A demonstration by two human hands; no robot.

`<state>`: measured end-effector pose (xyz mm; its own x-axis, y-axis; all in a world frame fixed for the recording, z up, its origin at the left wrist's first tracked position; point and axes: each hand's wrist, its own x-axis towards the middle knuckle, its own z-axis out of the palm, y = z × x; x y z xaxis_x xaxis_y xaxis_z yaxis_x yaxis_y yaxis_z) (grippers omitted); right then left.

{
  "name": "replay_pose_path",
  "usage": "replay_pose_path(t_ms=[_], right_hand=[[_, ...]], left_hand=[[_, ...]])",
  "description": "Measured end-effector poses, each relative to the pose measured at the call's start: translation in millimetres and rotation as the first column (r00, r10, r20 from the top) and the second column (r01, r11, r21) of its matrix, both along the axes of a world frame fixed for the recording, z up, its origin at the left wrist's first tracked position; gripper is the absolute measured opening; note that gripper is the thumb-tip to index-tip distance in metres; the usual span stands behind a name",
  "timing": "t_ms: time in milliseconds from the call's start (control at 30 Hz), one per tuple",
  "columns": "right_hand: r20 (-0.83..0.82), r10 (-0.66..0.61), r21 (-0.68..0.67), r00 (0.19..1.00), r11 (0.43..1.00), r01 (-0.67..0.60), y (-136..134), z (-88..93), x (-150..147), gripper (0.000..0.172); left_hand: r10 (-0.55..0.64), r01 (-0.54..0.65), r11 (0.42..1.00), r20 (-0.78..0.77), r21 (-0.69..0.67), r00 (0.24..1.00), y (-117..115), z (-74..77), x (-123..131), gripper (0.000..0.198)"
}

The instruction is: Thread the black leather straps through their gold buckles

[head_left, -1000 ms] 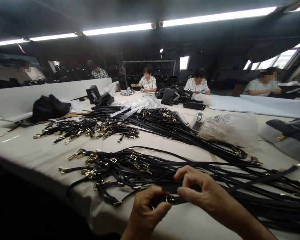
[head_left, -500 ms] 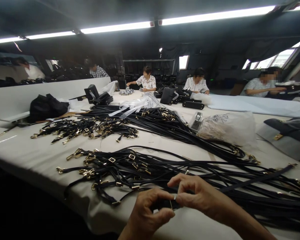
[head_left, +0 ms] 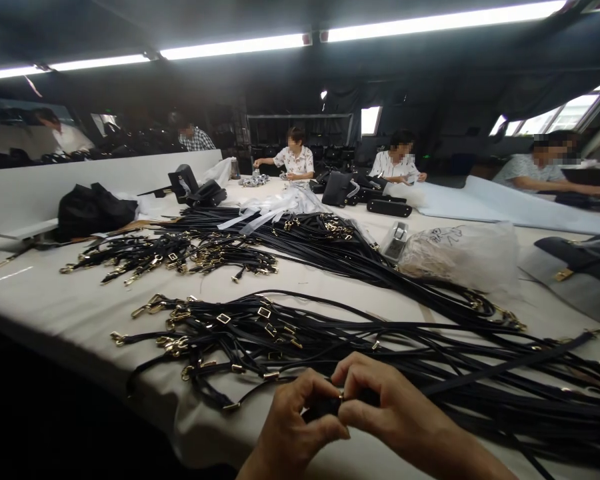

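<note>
Low in the head view, my left hand [head_left: 297,417] pinches a black strap [head_left: 323,407], most of it hidden by the fingers. My right hand [head_left: 380,400] meets it fingertip to fingertip, thumb and forefinger closed at a small gold glint on the strap, likely a metal fitting; its shape is too small to tell. Just beyond both hands lies a bundle of long black straps [head_left: 325,325] with gold buckles and clasps, spread across the table [head_left: 220,440].
Shorter straps [head_left: 180,257] with gold clasps are heaped farther back at left. A clear plastic bag [head_left: 467,257] and a small tray [head_left: 396,240] stand at right, beside a dark bag [head_left: 580,267]. Several people sit working around the far side.
My right hand has moved slightly left and closed in against my left fingertips. The view has shifted a little. At far right, a co-worker's arms have moved lower.
</note>
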<state>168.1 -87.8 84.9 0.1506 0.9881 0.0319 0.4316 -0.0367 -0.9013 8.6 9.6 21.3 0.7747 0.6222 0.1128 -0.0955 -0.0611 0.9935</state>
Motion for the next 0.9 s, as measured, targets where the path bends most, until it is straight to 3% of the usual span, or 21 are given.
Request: replay_pose_path(t_ms=[67,133,233,333,400,533,633,700,733,800,867,900], right_hand=[[0.11,-0.017,-0.015,0.994,1.0,0.019,-3,6.2,3,0.021],[0.265,0.017,0.03,0.964,0.999,-0.026,-6,12.8,4,0.028],[0.549,0.11,0.11,0.828,0.973,-0.202,-7,19.1,3,0.019],[0.682,0.111,0.118,0.723,0.959,-0.259,-8,16.8,3,0.012],[0.667,0.075,0.152,0.741,0.96,-0.234,-10,11.6,5,0.011],[0.584,0.027,0.269,0.812,0.937,-0.224,-17,3.4,11,0.013],[0.616,0.042,0.286,0.786,0.918,-0.274,-20,2.9,14,0.013],[0.679,0.045,0.246,0.733,0.927,-0.284,-21,4.5,14,0.01],[0.709,0.05,0.218,0.704,0.933,-0.286,-21,5.7,14,0.01],[0.74,0.073,0.169,0.669,0.942,-0.29,-22,8.7,15,0.011],[0.733,0.08,0.153,0.676,0.948,-0.278,-25,11.6,19,0.011],[0.718,0.067,0.162,0.693,0.952,-0.26,-28,12.4,23,0.01]], left_hand=[[-0.122,0.127,0.966,0.036,-0.226,0.992,1,3.6,0,0.035],[-0.213,0.23,0.902,0.087,-0.366,0.973,2,8.1,1,0.037],[-0.2,0.207,0.911,0.056,-0.356,0.978,3,15.6,5,0.027],[-0.055,0.048,0.996,-0.093,-0.075,0.994,3,21.1,6,0.018],[0.031,0.001,0.981,-0.163,0.194,0.986,4,21.8,6,0.012],[0.061,0.036,0.85,-0.165,0.525,0.984,2,17.5,5,0.007],[0.135,-0.026,0.642,-0.081,0.766,0.988,-4,15.2,8,0.012],[0.191,-0.081,0.564,-0.034,0.822,0.981,-9,17.3,10,0.017],[0.196,-0.093,0.586,-0.03,0.805,0.98,-11,19.5,10,0.017],[0.135,-0.04,0.752,-0.094,0.658,0.986,-13,25.6,9,0.013],[-0.008,0.072,0.923,-0.169,0.378,0.986,-14,31.3,5,0.01],[-0.033,0.077,0.971,-0.191,0.228,0.981,-15,33.1,3,0.012]])
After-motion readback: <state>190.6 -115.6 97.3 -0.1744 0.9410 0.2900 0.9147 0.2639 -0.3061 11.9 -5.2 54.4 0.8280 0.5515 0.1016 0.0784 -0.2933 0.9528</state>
